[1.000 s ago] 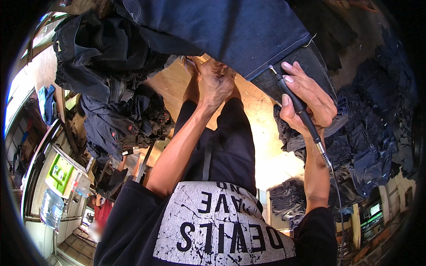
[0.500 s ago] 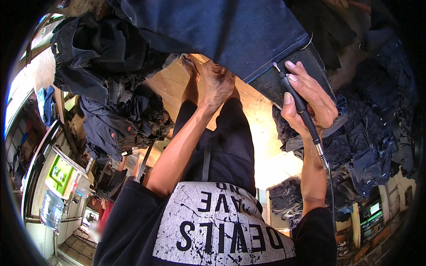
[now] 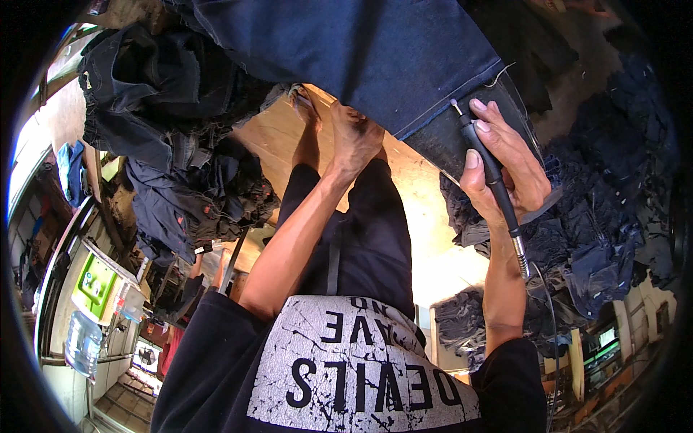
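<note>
Dark blue denim trousers (image 3: pixel 346 54) lie stretched over a flat dark board (image 3: pixel 440 148), the stitched hem running slantwise near its end. My right hand (image 3: pixel 509 162) is closed around a slim black rotary handpiece (image 3: pixel 491 169), thumb on one side and fingers on the other. A thin shaft with a small pale tip (image 3: pixel 455 105) points at the hem; whether it touches the cloth I cannot tell. A cable leaves the handpiece's rear end. At the near edge of the denim, my left hand (image 3: pixel 354 141) is curled and grips the cloth, its fingertips partly hidden under it.
Piles of dark garments (image 3: pixel 159 108) rise at the left, with another large heap (image 3: pixel 592 209) at the right. A loose thread (image 3: pixel 502 74) sticks out by the hem. Far left stand a green tray (image 3: pixel 95 285) and a clear water bottle (image 3: pixel 83 343). The handpiece cable (image 3: pixel 552 310) hangs down at the right.
The handpiece tip has shifted slightly right and up along the hem with my right hand. The cable has swung to the right. My left hand stays almost in place.
</note>
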Tool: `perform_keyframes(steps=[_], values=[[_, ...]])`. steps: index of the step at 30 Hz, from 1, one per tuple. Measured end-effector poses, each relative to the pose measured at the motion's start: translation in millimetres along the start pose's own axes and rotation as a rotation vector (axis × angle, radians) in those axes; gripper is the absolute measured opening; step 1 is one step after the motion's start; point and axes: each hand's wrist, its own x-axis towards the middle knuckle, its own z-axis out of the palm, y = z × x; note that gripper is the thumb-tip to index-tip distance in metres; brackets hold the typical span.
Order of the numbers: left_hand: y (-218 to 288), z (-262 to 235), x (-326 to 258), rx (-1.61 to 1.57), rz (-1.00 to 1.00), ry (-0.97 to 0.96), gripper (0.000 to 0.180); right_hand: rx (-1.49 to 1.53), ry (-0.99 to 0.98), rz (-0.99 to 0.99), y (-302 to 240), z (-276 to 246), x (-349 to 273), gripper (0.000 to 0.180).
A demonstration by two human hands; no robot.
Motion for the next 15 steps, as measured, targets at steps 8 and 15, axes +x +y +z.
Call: perform_keyframes(steps=[8,15], values=[[15.9,-0.9,2.2,-0.039,0.041,-0.025,0.010,-0.008,0.025,0.007,0.7,0.5,0.3,0.036],[0.4,12.8,-8.8,-0.241,-0.047,0.036,0.026,-0.030,0.034,-0.004,6.4,2.2,-5.3,0.037]])
